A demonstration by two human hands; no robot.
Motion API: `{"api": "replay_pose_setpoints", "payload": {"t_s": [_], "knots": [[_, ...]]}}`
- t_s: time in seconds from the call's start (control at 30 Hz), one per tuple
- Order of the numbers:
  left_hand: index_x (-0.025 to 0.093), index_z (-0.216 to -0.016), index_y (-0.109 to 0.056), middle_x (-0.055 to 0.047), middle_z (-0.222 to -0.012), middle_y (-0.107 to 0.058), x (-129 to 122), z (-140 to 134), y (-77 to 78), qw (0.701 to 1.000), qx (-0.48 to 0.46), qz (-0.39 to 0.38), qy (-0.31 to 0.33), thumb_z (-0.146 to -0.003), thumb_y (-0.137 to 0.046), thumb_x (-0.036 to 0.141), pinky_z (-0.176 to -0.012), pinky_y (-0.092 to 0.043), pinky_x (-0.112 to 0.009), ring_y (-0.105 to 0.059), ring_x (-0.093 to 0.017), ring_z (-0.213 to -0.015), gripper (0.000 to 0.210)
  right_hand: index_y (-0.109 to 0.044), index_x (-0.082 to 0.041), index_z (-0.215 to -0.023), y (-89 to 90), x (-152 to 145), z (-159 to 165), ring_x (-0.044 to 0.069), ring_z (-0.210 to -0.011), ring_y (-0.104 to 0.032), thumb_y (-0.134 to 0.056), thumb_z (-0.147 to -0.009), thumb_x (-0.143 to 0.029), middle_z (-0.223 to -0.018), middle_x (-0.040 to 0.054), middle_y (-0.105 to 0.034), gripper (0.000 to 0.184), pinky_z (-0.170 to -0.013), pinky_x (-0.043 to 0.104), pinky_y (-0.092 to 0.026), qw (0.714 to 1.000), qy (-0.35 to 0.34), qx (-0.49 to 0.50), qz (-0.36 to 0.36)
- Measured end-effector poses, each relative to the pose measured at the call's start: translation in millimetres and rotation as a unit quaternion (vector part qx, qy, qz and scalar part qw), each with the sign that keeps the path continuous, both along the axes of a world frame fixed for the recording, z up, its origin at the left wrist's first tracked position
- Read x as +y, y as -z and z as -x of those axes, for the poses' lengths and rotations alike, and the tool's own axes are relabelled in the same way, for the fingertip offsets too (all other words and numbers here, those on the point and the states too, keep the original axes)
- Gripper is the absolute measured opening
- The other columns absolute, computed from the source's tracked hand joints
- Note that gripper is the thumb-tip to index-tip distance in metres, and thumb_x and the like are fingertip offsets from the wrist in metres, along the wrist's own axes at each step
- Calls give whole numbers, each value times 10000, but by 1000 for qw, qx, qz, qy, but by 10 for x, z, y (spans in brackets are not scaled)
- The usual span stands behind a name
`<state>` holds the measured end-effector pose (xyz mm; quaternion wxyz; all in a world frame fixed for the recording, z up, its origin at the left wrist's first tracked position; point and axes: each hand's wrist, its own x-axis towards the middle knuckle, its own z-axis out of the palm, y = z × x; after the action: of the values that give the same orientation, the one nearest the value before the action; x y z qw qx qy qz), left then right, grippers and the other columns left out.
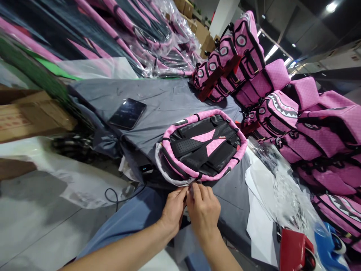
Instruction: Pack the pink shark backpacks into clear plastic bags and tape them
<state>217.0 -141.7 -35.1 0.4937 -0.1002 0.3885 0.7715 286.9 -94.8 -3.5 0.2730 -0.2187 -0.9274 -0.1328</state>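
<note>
A pink and black backpack (207, 175) lies on the grey-covered table, its black back panel and straps facing up. A whitish edging (166, 177) curves round its left and near sides; I cannot tell whether it is plastic or lining. My left hand (175, 209) is closed at the backpack's near edge, with thumb and fingers pinching the end of this edging. Right beside it, my right hand (203, 205) is closed too, fingers curled down at the same edge. What lies inside the right fingers is hidden.
A dark tablet (128, 113) lies at the table's left. Pink bags (324, 131) are stacked on the right, near white papers (261, 210), clear plastic bags (287, 188) and a red object (295, 248). Plastic-wrapped backpacks (158, 34) are piled behind. Cardboard (36, 116) stands at left.
</note>
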Motion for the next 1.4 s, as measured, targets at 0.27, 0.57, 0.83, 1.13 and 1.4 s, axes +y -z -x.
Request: {"api": "replay_pose_setpoints", "payload": {"t_s": [0.27,0.57,0.83,1.13,1.4], "knots": [[148,-638,-733,-36,-662,-711,27,21,80,995,96,24,7,-522,-834,449,-695,-491,-289,-617,-180,-678,338,-565,-154,-1111,37,-31,-127,195,-806,-617,-385,-1008,-110,-953,65,-740,212,-663,347,-386,998,-13,25,52],[154,-663,-749,-41,-677,-732,240,23,169,984,141,89,-59,-504,-766,294,-613,-493,-279,-620,-186,-642,213,-591,-196,-1074,152,131,-43,198,-829,-616,-540,-1004,-220,-907,76,-695,90,-739,334,-450,989,30,148,4],[156,-616,-745,-46,-631,-713,84,-8,104,975,197,92,-33,-575,-729,396,-636,-499,-299,-608,-188,-626,245,-581,-215,-844,267,226,-2,180,-725,-510,-502,-998,-171,-769,26,-609,179,-684,330,-351,995,24,93,-35],[197,-557,-746,-12,-554,-666,42,62,-8,948,300,104,19,-599,-676,377,-602,-441,-273,-545,-172,-577,197,-582,-182,-909,113,167,-73,235,-811,-482,-533,-914,-157,-851,75,-585,55,-710,357,-357,999,-29,-38,-26],[213,-897,-821,-63,-843,-791,-233,45,-208,951,297,51,72,-652,-722,400,-827,-543,-339,-703,-262,-824,324,-567,-210,-872,160,163,-69,206,-771,-508,-458,-971,-139,-811,42,-608,164,-711,345,-335,999,-18,30,17]]}}
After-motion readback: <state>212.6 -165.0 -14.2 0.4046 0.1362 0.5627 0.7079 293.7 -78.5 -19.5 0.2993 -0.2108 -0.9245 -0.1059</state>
